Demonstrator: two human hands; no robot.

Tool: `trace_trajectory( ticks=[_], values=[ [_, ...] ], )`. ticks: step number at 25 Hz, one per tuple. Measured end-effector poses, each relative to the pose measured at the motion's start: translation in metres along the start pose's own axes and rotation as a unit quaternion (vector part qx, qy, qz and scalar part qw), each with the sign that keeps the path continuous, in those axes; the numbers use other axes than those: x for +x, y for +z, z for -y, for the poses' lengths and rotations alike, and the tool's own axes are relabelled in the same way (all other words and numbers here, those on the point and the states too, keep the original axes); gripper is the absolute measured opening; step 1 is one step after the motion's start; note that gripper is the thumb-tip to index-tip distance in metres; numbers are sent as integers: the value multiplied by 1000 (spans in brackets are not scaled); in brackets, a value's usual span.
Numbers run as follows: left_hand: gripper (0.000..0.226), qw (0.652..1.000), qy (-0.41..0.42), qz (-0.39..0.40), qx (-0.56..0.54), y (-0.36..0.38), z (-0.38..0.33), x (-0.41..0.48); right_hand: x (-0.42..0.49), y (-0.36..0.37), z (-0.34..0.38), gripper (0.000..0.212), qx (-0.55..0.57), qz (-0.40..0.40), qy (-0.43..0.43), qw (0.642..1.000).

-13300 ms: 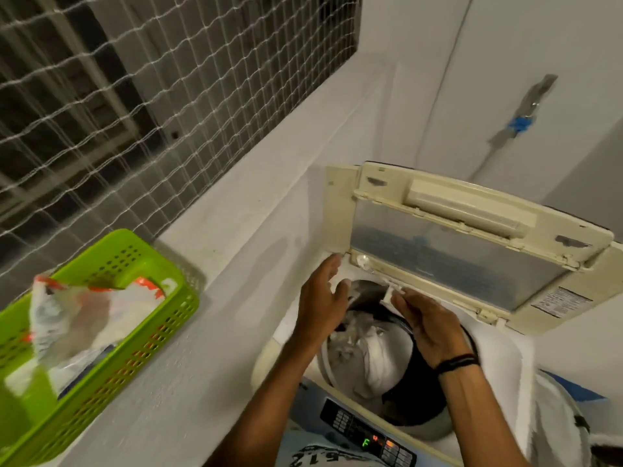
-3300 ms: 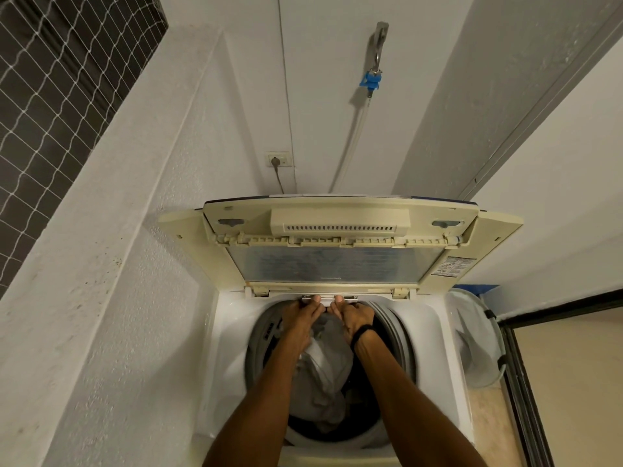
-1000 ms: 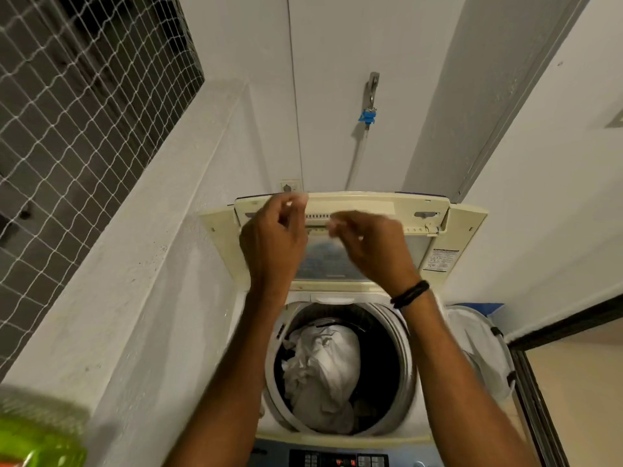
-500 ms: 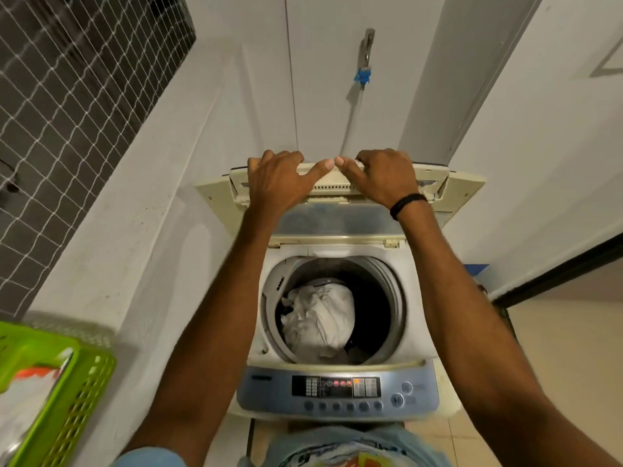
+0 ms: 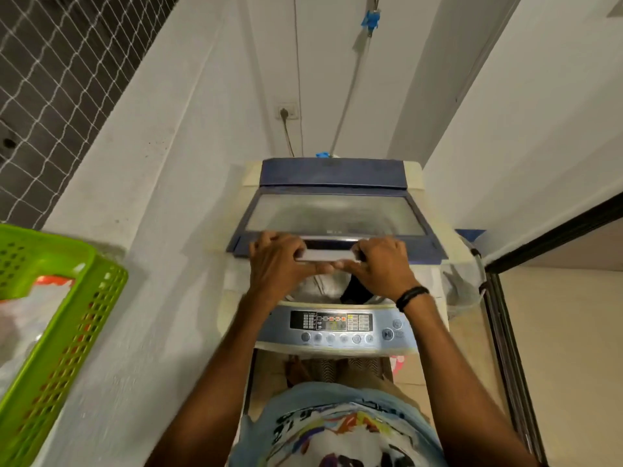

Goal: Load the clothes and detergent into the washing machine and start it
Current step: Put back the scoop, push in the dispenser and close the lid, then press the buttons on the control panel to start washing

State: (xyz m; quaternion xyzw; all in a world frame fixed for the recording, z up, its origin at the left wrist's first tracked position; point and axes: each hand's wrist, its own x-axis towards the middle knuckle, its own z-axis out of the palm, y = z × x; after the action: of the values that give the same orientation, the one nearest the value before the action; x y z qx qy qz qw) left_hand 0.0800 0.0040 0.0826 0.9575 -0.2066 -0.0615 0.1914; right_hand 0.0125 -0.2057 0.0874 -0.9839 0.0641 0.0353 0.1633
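Now, grip: the left hand (image 5: 276, 264) and the right hand (image 5: 381, 264) both curl round the front edge of the lid (image 5: 333, 214), fingers over the top and thumbs underneath, the thumb tips almost meeting at the middle.
Lid: half a second ago it stood folded up at the back with both hands on its top. It has since been drawn forward and down, and now slants over the tub with its front edge just short of the control panel (image 5: 332, 321).
Clothes: pale and dark clothes (image 5: 320, 286) show through the remaining gap, down inside the washing machine (image 5: 413, 173).
Detergent: none is visible at the machine. A plastic bag (image 5: 20, 318) lies in the green basket (image 5: 67, 315) on the ledge to the left, and I cannot tell whether it is the detergent.
Meaning: loading looks finished and closing is nearly done. Seating the lid comes next, then the start button (image 5: 387, 333) on the lit panel.
Risk: the thumbs sit under the edge — likely to be pinched unless they slip out first.
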Motion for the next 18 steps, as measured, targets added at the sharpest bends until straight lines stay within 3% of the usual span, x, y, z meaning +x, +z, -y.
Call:
trace_trajectory(
  ticks=[2,4,9,13,18],
  values=[
    [67,999,-10,37,20,44,12,-28,-24,42,-8,44,-8,68,14,998],
    [76,997,-24,55,43,78,17,-42,-38,74,-15,39,-21,87,22,996],
    [74,997,-52,33,53,108,23,-51,-42,108,-29,30,51,37,36,997],
    [56,998,-59,-13,19,140,32,-63,-50,141,-40,21,123,-5,54,991],
    [45,990,-90,-56,89,154,25,-57,-35,142,-50,21,136,13,40,990]
  ],
)
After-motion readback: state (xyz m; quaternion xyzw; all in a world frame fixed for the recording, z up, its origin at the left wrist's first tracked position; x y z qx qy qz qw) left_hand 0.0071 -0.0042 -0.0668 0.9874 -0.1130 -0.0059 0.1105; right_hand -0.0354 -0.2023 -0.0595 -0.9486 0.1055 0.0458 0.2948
